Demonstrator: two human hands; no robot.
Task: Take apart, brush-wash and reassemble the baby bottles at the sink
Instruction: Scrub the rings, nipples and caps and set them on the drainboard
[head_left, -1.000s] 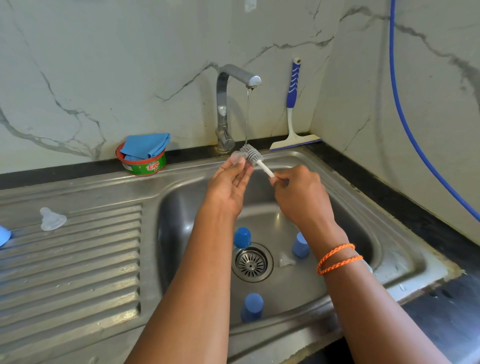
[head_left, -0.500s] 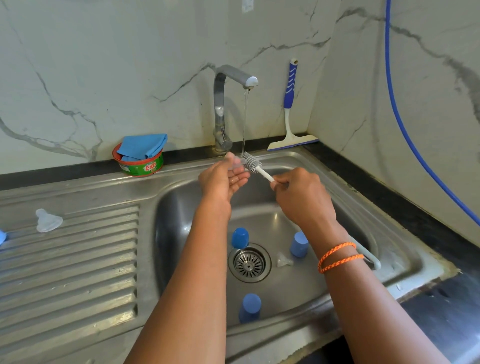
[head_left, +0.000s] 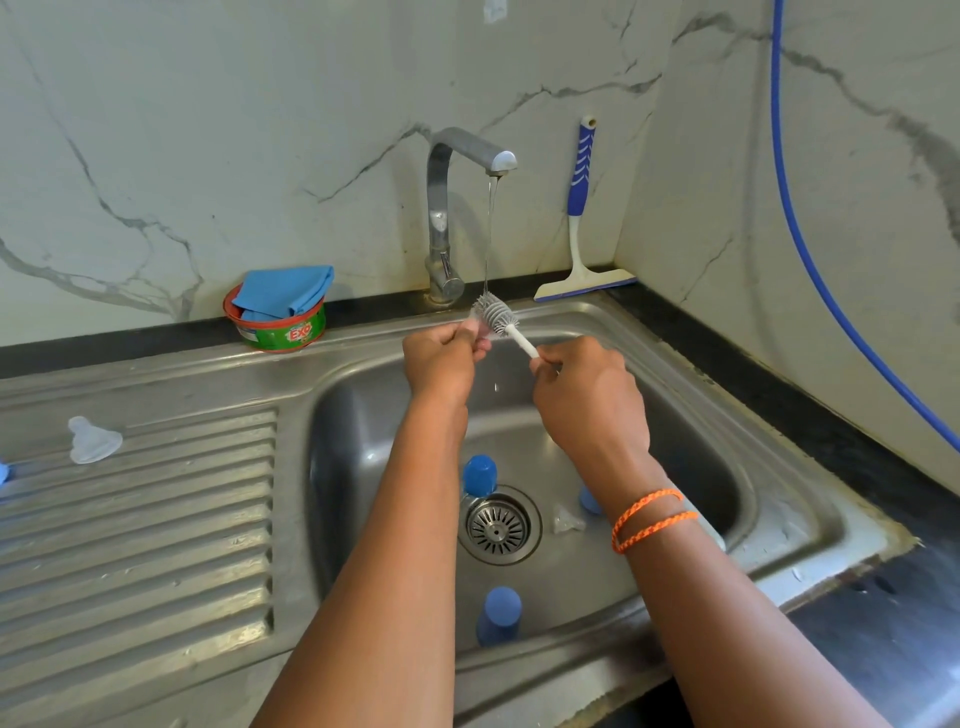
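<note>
Gripping brush (head_left: 497, 315) and teat (head_left: 477, 326), both hands' fingers (head_left: 550, 358) curl over steel sink (head_left: 675, 364).

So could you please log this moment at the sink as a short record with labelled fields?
left hand: left hand pinches a small clear part at the brush head; what the part is cannot be told
right hand: right hand grips the brush handle
brush: grey bristle brush under the water stream
tap: tap running
basin: sink holds three blue caps, one being cap beside the drain
drainboard: clear teat lying on the ribs
counter: soap tub with blue cloth
</note>
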